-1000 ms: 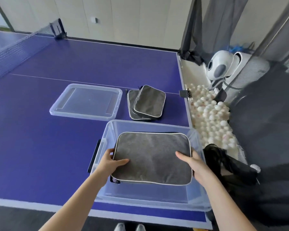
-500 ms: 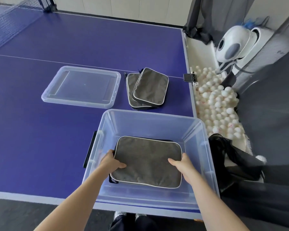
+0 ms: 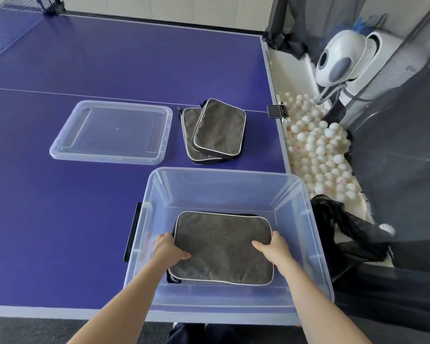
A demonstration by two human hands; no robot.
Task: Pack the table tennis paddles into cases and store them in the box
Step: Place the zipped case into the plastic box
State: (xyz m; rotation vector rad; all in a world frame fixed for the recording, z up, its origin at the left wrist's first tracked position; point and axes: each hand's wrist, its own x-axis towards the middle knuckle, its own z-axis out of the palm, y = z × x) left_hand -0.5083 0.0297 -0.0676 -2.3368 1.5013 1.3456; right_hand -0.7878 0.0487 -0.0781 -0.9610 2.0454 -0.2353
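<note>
A clear plastic box [image 3: 315, 219] stands on the near right part of the blue table. Low inside it lies a grey paddle case [image 3: 222, 247] with white piping, on top of something dark beneath it. My left hand [image 3: 168, 248] grips the case's left edge, thumb on top. My right hand [image 3: 274, 249] grips its right edge the same way. Two more grey cases [image 3: 217, 130] lie stacked on the table just behind the box.
The box's clear lid [image 3: 112, 131] lies flat on the table [image 3: 60, 219] to the back left. Right of the table, a trough holds several white balls [image 3: 318, 150] below a white ball machine [image 3: 340, 58]. A black bag [image 3: 348, 232] sits beside the box.
Both hands have lowered the grey case from the box's rim down toward its floor. The view has tilted downward.
</note>
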